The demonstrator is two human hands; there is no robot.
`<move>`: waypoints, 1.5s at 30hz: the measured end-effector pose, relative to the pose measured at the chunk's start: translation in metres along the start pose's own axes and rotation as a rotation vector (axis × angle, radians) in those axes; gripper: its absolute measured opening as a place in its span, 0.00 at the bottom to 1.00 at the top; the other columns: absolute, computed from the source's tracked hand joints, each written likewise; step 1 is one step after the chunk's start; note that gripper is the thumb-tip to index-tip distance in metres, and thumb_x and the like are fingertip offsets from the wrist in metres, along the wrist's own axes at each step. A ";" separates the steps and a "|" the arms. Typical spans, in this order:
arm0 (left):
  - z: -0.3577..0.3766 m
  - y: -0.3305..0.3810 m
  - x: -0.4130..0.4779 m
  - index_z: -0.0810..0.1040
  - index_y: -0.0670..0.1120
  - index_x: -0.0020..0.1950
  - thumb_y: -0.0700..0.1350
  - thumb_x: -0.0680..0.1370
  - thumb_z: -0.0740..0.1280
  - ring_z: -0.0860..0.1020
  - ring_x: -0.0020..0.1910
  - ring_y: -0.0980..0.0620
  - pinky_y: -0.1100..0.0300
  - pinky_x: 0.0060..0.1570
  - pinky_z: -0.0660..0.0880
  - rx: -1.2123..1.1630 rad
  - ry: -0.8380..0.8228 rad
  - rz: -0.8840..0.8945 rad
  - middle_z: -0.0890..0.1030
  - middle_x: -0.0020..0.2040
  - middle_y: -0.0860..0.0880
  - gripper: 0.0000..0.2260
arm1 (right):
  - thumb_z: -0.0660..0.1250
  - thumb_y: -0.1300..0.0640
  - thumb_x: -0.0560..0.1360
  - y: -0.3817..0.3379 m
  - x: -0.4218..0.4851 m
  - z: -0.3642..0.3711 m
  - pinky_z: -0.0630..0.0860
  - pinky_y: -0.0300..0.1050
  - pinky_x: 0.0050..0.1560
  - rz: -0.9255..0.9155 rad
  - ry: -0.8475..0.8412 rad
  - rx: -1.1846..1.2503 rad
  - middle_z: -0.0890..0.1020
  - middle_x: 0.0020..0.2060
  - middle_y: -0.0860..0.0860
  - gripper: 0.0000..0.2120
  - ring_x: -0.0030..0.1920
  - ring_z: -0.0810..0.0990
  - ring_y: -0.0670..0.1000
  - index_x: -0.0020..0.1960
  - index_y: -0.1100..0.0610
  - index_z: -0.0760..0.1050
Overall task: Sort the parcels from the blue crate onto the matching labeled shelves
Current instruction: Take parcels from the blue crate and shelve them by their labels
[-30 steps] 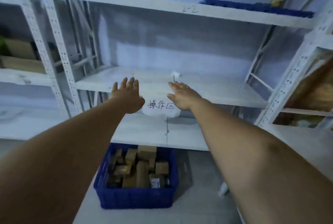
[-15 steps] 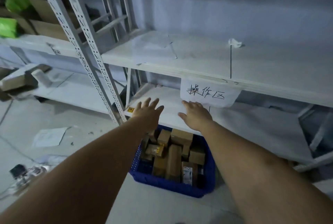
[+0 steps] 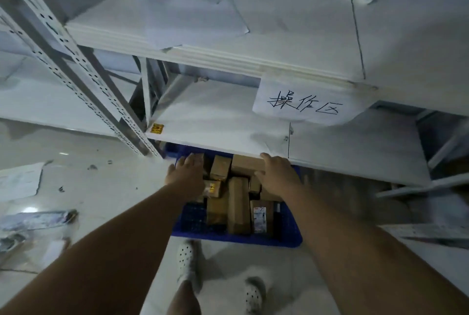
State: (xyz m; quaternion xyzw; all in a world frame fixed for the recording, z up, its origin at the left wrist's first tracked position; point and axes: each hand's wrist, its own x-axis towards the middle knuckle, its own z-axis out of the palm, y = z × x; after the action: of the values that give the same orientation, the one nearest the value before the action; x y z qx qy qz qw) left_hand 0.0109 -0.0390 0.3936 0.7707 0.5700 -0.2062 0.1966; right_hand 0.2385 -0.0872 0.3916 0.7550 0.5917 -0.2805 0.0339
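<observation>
Below, the blue crate (image 3: 236, 237) holds jumbled brown cardboard parcels (image 3: 237, 205).

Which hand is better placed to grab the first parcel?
Right, probably: the right hand is spread over the large cardboard parcel at the back; the left hand hovers at the left rim of the blue crate.

Arms outstretched; left hand (image 3: 189, 172), right hand (image 3: 279, 176) flat.

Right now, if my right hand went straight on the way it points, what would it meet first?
Probably the large brown parcel at the back of the blue crate, just under the edge of the lower shelf. Your right hand may be touching it; depth is unclear.
</observation>
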 end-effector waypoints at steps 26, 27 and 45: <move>0.354 -0.041 0.214 0.63 0.46 0.74 0.47 0.78 0.66 0.72 0.62 0.41 0.56 0.49 0.71 -0.559 -0.379 -0.323 0.68 0.69 0.41 0.26 | 0.68 0.49 0.76 0.113 0.118 0.386 0.74 0.50 0.62 0.437 -0.450 0.322 0.69 0.71 0.55 0.39 0.66 0.73 0.54 0.78 0.47 0.49; 0.367 -0.040 0.223 0.64 0.45 0.74 0.47 0.78 0.67 0.74 0.59 0.42 0.56 0.45 0.70 -0.629 -0.376 -0.387 0.70 0.68 0.41 0.26 | 0.68 0.49 0.76 0.113 0.126 0.395 0.75 0.49 0.61 0.419 -0.433 0.321 0.71 0.69 0.55 0.39 0.65 0.74 0.54 0.78 0.47 0.48; 0.411 -0.088 0.349 0.61 0.43 0.73 0.55 0.77 0.66 0.59 0.70 0.38 0.46 0.68 0.59 -0.655 0.149 -0.528 0.59 0.72 0.40 0.31 | 0.60 0.63 0.78 0.038 0.299 0.455 0.57 0.56 0.73 -0.272 -0.297 -0.050 0.47 0.78 0.52 0.39 0.78 0.44 0.55 0.78 0.42 0.41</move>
State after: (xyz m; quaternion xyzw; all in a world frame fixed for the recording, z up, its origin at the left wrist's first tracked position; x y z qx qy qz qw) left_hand -0.0194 0.0425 -0.1458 0.5078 0.7959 -0.0013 0.3297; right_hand 0.1416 -0.0114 -0.1407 0.6174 0.6835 -0.3760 0.1013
